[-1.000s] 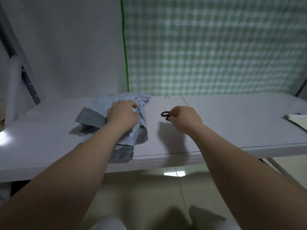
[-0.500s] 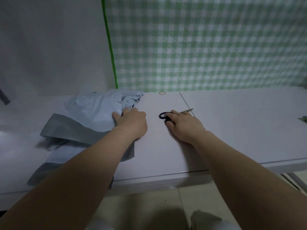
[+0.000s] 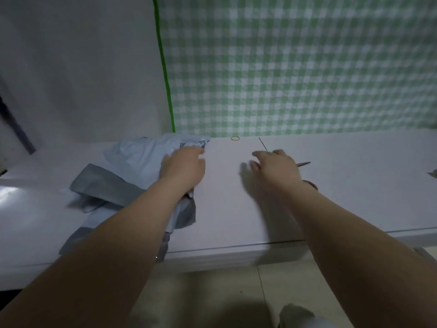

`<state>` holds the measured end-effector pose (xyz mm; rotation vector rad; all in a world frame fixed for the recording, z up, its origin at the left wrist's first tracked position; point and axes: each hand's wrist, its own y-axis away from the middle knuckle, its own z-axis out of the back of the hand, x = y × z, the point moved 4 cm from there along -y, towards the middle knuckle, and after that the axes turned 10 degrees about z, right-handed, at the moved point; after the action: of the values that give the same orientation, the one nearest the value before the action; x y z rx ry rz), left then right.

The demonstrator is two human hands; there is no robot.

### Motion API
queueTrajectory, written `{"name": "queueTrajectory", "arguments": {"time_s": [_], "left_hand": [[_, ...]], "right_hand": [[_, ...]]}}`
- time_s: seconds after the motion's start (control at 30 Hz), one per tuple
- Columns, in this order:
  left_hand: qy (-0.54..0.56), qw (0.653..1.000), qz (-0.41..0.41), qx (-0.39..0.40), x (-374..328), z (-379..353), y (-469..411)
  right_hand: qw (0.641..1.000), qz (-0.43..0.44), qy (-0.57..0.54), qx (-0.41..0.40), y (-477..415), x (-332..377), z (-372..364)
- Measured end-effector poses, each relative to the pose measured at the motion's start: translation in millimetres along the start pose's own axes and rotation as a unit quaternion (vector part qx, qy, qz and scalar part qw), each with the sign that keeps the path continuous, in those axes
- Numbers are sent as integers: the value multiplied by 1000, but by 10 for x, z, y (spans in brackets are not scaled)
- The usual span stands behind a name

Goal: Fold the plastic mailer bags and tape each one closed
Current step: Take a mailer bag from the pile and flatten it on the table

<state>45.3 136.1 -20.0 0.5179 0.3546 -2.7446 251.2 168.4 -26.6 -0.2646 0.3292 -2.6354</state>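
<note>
A crumpled pile of pale blue and grey plastic mailer bags (image 3: 132,176) lies on the left part of the white table (image 3: 236,209), hanging over its front edge. My left hand (image 3: 183,168) rests on the pile's right side with fingers stretched toward the far edge of the bags. My right hand (image 3: 274,169) hovers, blurred, over the bare table with fingers spread and holds nothing. A pair of scissors (image 3: 305,164) lies under that hand and wrist; only the blade tip and a bit of dark handle show. No tape is in view.
A small rubber band (image 3: 235,138) lies at the table's back edge by the green checked cloth (image 3: 307,67). A thin dark line (image 3: 263,144) runs behind my right hand. Part of some object (image 3: 432,174) shows at the right edge. Tiled floor lies below.
The scissors have shifted right across the table and my right hand has let go of their handle and spread its fingers. My left hand has slid farther back on the bags.
</note>
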Motion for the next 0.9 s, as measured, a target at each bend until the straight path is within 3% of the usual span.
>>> {"name": "queueTrajectory", "arguments": {"time_s": [0.1, 0.23, 0.37, 0.5, 0.57, 0.7, 0.9], "left_hand": [[-38, 991, 61, -109, 266, 457, -128], [-64, 966, 243, -57, 912, 774, -400], [113, 949, 293, 26, 1235, 781, -574], [349, 867, 345, 85, 1347, 648, -593], [376, 859, 338, 82, 1419, 589, -660], [387, 873, 293, 38, 1451, 590, -802], [409, 886, 219, -24, 1190, 798, -852]], "right_hand": [[990, 0, -133, -43, -247, 535, 54], [949, -21, -312, -27, -544, 1141, -23], [910, -44, -411, 26, -780, 1466, -168], [887, -82, -452, 43, -991, 1539, -296], [855, -107, -503, 57, -1072, 1550, -382], [765, -149, -622, 79, -1117, 1596, -405], [699, -162, -696, 21, -1120, 1486, -198]]}}
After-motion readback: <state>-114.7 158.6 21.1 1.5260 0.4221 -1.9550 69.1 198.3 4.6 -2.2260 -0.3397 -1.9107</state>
